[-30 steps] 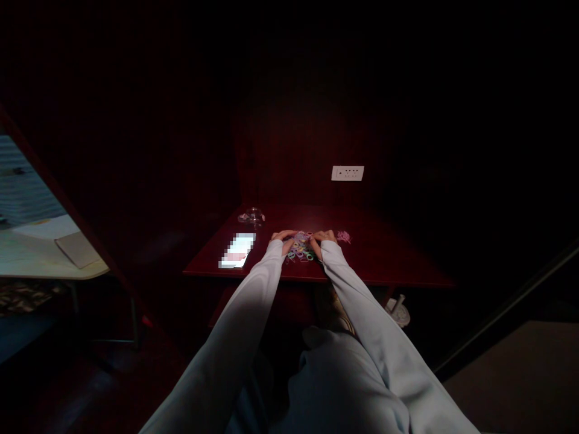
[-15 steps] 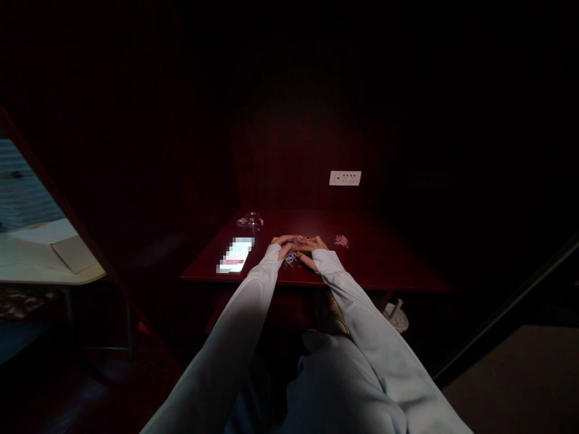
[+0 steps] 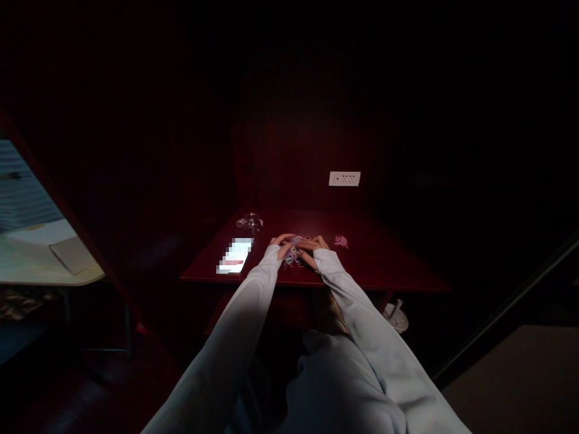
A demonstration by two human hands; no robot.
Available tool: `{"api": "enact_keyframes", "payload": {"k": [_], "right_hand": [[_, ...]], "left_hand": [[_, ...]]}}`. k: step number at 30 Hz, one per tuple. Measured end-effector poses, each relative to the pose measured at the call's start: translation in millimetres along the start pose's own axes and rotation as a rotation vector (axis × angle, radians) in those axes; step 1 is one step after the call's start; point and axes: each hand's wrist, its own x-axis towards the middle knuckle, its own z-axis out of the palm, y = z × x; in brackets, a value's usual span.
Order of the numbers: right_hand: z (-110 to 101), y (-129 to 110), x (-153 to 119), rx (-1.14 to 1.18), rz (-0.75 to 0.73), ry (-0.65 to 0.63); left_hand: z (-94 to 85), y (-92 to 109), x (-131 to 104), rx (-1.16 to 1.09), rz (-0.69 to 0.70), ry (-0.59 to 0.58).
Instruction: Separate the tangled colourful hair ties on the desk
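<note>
A loose pile of small coloured bands (image 3: 295, 255) lies near the front edge of the dark red desk (image 3: 375, 265). My left hand (image 3: 281, 242) is at the pile's left side, fingers spread and touching it. At the right side, my right hand (image 3: 313, 246) reaches over the bands with its fingers bent; whether it pinches one is too small to tell. A separate small heap of pink bands (image 3: 341, 241) rests to the right of my right hand.
A lit phone (image 3: 236, 255) lies on the desk's left, with a clear container (image 3: 251, 220) behind it. A white socket plate (image 3: 344, 179) is on the back wall. Beyond the left partition, a box (image 3: 72, 253) stands on a pale table (image 3: 27, 271).
My hands have drawn slightly apart, and more of the coloured bands between them shows. The pink heap, phone and container stay where they were.
</note>
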Motion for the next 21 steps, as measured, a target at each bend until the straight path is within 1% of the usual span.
{"api": "enact_keyframes", "payload": {"k": [2, 7, 10, 13, 18, 20, 21], "right_hand": [[1.4, 2.9, 1.4, 0.006, 0.002, 0.023], [4.4, 8.8, 4.0, 0.029, 0.019, 0.056], [4.4, 10.5, 4.1, 0.033, 0.047, 0.087], [3.5, 13.6, 3.5, -0.035, 0.173, 0.165], [5.3, 27.6, 2.1, -0.143, 0.513, 0.336], [8.7, 35.2, 2.5, -0.137, 0.595, 0.384], [10.8, 38.8, 2.9, -0.127, 0.605, 0.414]], "left_hand": [[0.6, 0.2, 0.2, -0.001, -0.004, 0.013], [0.7, -1.5, 0.6, 0.006, -0.001, -0.010], [1.6, -2.8, 1.3, 0.008, -0.004, -0.002], [3.0, -3.9, 2.3, 0.018, -0.026, 0.009], [5.2, -7.5, 3.4, 0.027, -0.045, 0.032], [5.9, -9.7, 4.0, 0.034, -0.046, 0.037], [6.2, -10.9, 4.4, 0.040, -0.049, 0.035]]}}
